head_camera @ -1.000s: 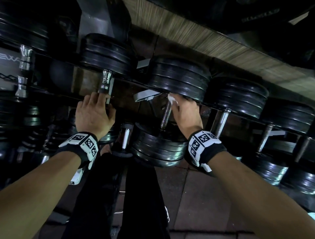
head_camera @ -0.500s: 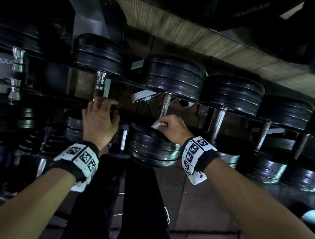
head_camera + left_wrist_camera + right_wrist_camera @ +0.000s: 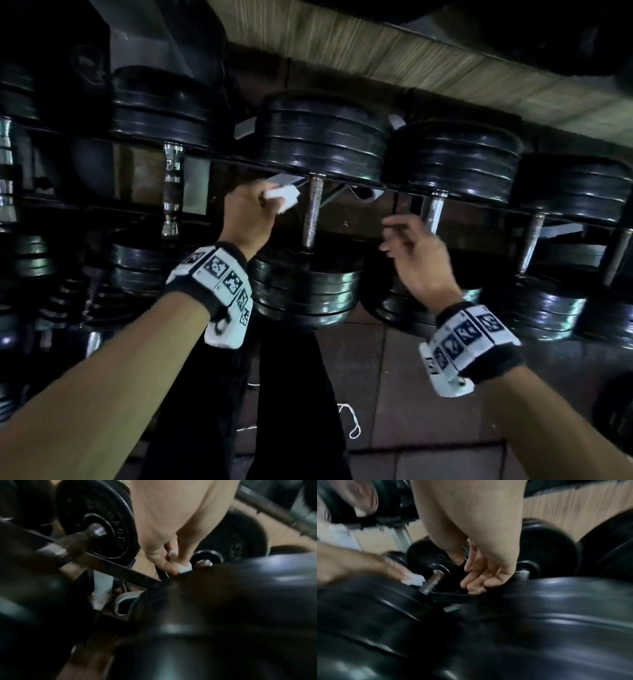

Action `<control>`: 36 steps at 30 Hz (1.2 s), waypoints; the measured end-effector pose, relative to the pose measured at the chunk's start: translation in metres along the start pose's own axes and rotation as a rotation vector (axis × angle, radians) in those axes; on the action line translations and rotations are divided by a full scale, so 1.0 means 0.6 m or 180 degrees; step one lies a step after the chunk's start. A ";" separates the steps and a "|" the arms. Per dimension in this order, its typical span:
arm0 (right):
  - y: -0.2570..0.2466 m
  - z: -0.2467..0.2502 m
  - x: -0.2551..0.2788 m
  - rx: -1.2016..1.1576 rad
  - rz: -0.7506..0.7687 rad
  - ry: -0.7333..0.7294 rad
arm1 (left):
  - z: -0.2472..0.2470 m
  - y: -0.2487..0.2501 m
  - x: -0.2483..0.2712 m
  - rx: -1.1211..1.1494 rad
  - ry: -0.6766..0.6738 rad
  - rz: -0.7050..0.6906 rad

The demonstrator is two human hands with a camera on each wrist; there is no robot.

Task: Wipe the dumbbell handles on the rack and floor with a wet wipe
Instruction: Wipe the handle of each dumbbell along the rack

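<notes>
Black plate dumbbells with chrome handles lie in a row on the rack. My left hand (image 3: 270, 200) pinches a folded white wet wipe (image 3: 282, 198) just left of the middle dumbbell's knurled handle (image 3: 313, 212), at its upper end. The left wrist view shows the wipe (image 3: 179, 562) held between thumb and fingers. My right hand (image 3: 400, 236) hovers empty and blurred, fingers loosely curled, between that handle and the neighbouring shiny handle (image 3: 433, 212). In the right wrist view, the right fingers (image 3: 476, 580) hang beside the knurled handle (image 3: 433, 581), with the wipe (image 3: 415, 580) on its other side.
More dumbbells fill the rack on both sides, among them one with a ribbed handle (image 3: 172, 192) at the left. The rack's dark front rail (image 3: 479, 202) crosses behind the handles. My black trouser legs (image 3: 291, 411) and a white cord (image 3: 352, 425) are over the tiled floor below.
The wipe has passed from my right hand to my left. The left hand moved right to the middle handle; the right hand let go and shifted right, now empty.
</notes>
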State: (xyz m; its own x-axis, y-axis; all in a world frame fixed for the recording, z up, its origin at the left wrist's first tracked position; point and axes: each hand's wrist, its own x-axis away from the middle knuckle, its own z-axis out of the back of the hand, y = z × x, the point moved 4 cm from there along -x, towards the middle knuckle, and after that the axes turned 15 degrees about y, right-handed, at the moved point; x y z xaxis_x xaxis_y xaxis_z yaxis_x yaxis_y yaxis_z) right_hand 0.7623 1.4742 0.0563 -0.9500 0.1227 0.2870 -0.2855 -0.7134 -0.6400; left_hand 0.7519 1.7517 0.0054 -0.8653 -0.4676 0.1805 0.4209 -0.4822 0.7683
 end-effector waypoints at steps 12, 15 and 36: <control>0.095 0.071 0.023 0.1213 -0.0122 0.1466 | -0.048 0.019 0.047 -0.0805 -0.1090 -0.0276; 0.095 0.072 0.024 0.1182 -0.0121 0.1476 | -0.053 0.018 0.016 -0.0400 -0.1099 0.0010; 0.096 0.070 0.024 0.1283 -0.0095 0.1739 | -0.069 -0.003 -0.016 0.0165 -0.1364 0.0217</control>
State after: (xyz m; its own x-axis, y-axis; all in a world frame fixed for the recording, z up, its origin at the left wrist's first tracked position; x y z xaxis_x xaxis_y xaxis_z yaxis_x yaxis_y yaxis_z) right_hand 0.7372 1.4060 0.0534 -0.9000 0.4018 -0.1688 -0.3439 -0.8927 -0.2911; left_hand 0.7706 1.7265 -0.0233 -0.8754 -0.1421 0.4621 0.4763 -0.4179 0.7737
